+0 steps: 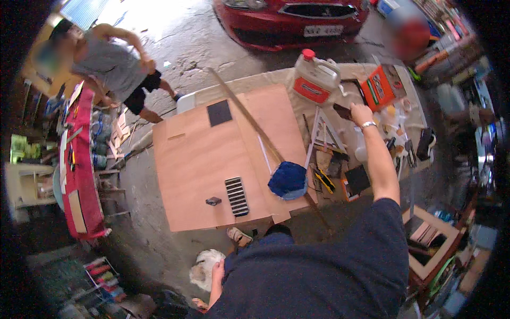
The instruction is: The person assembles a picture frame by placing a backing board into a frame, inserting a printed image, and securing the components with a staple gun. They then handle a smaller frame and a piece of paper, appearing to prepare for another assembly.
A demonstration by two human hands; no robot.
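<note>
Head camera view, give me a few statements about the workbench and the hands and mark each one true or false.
1. The right hand reaches out over the cluttered end of the table, by a small dark object. True; whether it grips that object cannot be told.
2. The white jug has a blue cap. False: its cap is red.
3. A blue cap lies at the edge of the plywood sheet. True.
4. The left hand rests on the plywood sheet. False: it hangs low beside the body, near a white dog.
5. A black slatted grille lies on the plywood sheet. True.
6. A blue car is parked beyond the table. False: the car is red.
</note>
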